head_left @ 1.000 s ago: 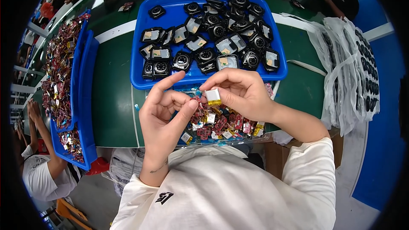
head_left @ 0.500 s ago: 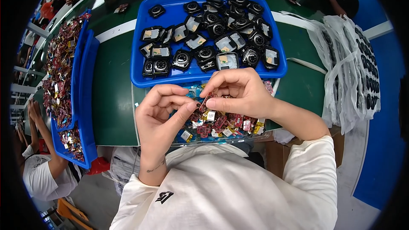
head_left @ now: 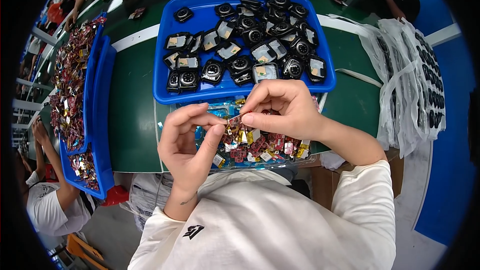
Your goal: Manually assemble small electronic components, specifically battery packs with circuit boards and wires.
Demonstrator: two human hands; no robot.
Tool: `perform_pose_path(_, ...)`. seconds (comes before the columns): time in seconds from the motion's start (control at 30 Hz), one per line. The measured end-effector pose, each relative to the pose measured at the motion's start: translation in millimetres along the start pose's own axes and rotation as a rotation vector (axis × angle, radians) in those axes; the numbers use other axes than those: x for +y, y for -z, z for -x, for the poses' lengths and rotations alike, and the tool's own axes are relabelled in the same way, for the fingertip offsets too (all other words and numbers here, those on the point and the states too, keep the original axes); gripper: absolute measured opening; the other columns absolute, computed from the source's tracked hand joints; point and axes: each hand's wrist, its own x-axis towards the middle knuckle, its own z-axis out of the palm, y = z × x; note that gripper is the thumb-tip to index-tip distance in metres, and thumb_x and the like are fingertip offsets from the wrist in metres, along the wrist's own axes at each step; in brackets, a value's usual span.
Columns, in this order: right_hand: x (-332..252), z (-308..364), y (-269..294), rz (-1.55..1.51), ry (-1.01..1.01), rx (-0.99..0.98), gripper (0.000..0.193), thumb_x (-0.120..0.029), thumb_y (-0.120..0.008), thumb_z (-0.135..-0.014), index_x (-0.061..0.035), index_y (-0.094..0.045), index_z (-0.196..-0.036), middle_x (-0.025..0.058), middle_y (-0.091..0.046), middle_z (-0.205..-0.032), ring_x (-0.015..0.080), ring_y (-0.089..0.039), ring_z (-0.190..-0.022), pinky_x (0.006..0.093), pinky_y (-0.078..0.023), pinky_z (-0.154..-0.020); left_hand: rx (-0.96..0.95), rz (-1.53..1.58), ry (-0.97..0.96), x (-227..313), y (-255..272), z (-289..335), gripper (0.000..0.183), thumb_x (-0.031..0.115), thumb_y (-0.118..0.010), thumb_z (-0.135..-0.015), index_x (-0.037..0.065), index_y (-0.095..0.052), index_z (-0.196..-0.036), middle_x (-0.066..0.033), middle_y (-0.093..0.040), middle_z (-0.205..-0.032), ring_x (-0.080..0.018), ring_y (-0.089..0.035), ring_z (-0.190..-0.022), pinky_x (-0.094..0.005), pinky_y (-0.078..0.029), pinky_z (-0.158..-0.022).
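Pinching a small red circuit board (head_left: 235,118) by its right end, clamped between thumb and forefinger of the right hand (head_left: 285,110). Keeping the left hand (head_left: 186,132) at the board's left end, with thumb and forefinger tips close to each other and the other fingers curled. Impossible to make out whether touching the board on that side or just beside it, or gripping anything between those left fingertips. Holding the board above a clear plastic tray (head_left: 260,168), set at the near edge of a green table (head_left: 132,105) and filled with a jumble of more red boards (head_left: 258,145), silvery-white cells (head_left: 266,156) with yellow ends, and bluish pieces (head_left: 218,105) too small to tell in detail. Facing, just beyond the clear tray's far edge, a large blue tray (head_left: 202,12) loaded with black watch cases (head_left: 252,35), crowded toward its right side and sparser at its far left corner, some round-backed side up, others pale side up. Flanked along the table's left edge by blue containers (head_left: 103,100) heaped with red parts (head_left: 70,90), and near its right edge by whitish plastic wrapping (head_left: 400,80) beside rows of black rounded pieces (head_left: 432,80). Sharing the view with a co-worker's hand (head_left: 71,22) near the left heap's far end.
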Motion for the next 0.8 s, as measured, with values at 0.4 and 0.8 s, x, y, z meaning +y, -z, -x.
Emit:
perform_pose_path(0.4, 0, -1, 5, 0.068, 0.003, -0.171, 0.03, 0.011, -0.055, -0.075, 0.0042, -0.065, -0.103, 0.0083, -0.062, -0.087, 0.0122, -0.057, -0.077, 0.0249, -0.047, -0.069, -0.145, 0.049, 0.247, 8, 5, -7, 0.016, -0.007, -0.073, -0.072, 0.0, -0.064, -0.083, -0.0078, -0.065, -0.083, -0.0124, -0.059, -0.077, -0.0247, -0.047, -0.071)
perform_pose_path(0.8, 11, -4, -1, 0.572, 0.431, 0.083, 0.017, 0.001, -0.07, -0.077, 0.0004, -0.07, -0.094, 0.0118, -0.07, -0.091, 0.0185, -0.066, -0.075, 0.0277, -0.051, -0.063, -0.074, -0.27, 0.279, 6, -3, -8, 0.019, -0.003, -0.072, -0.073, 0.0, -0.068, -0.092, -0.0022, -0.064, -0.075, -0.0077, -0.05, -0.067, -0.0214, -0.041, -0.063)
